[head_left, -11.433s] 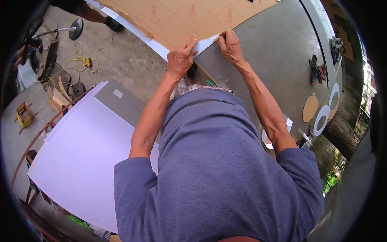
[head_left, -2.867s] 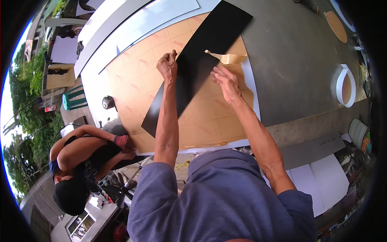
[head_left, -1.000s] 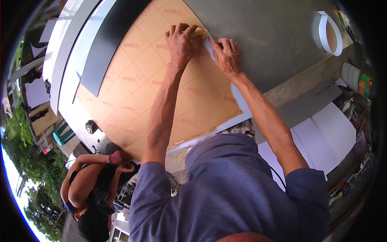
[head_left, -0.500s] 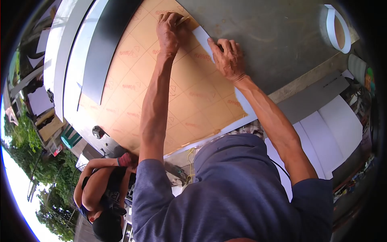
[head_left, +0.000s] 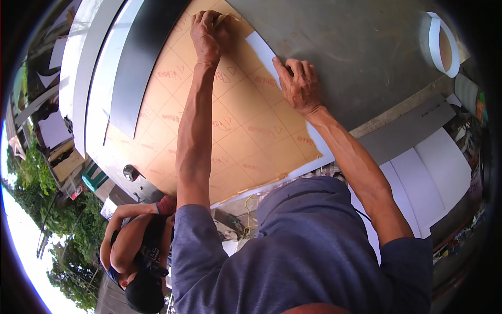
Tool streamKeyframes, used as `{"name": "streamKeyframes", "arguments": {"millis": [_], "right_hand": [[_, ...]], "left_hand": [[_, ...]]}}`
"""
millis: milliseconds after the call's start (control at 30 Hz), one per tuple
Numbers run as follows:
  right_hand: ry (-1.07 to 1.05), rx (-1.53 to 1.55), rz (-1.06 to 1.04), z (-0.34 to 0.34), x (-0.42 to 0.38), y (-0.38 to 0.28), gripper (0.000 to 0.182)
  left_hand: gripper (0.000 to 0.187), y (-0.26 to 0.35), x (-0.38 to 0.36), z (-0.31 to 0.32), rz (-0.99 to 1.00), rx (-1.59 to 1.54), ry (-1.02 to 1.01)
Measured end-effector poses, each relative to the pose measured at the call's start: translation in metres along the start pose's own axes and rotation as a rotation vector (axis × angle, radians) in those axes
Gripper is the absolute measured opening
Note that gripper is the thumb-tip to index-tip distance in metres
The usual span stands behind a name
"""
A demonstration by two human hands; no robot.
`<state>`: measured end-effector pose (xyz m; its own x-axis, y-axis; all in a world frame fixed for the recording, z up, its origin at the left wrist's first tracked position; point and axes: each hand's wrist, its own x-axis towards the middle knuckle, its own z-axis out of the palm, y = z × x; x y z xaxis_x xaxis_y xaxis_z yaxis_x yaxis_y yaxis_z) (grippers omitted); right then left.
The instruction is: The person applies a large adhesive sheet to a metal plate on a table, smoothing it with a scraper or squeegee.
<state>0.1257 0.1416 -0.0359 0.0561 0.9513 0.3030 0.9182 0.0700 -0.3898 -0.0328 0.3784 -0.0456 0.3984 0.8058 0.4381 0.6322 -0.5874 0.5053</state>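
A large sheet covered in tan printed paper (head_left: 246, 110) lies under my arms, with a bare white strip (head_left: 264, 49) along its right and near edges. At the far end, my left hand (head_left: 207, 37) is closed on a loose flap of the tan paper (head_left: 226, 19), pinched between thumb and fingers. My right hand (head_left: 300, 86) rests across the white strip and the dark grey tabletop (head_left: 355, 68). Its fingers are apart, one fingertip at the white edge, and it holds nothing. The paper's torn border runs ragged along the near side.
Long grey and white strips (head_left: 117, 94) lie left of the sheet. A tape measure (head_left: 130, 172) sits at the left. At the right are a roll of white strip (head_left: 444, 49) and white panels (head_left: 413, 183). Another person (head_left: 138, 246) crouches at the lower left.
My left hand has moved farther away and slightly left, pulling the tan paper back. More of the white strip shows between my hands. My right hand stays at the edge.
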Motion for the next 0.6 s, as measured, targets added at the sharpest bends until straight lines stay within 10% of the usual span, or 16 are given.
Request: {"name": "streamKeyframes", "arguments": {"millis": [600], "right_hand": [[-0.028,-0.032,0.019,-0.005,0.001,-0.002,0.044]], "left_hand": [[0.022,-0.044,0.059,-0.005,-0.008,0.139,0.013]]}}
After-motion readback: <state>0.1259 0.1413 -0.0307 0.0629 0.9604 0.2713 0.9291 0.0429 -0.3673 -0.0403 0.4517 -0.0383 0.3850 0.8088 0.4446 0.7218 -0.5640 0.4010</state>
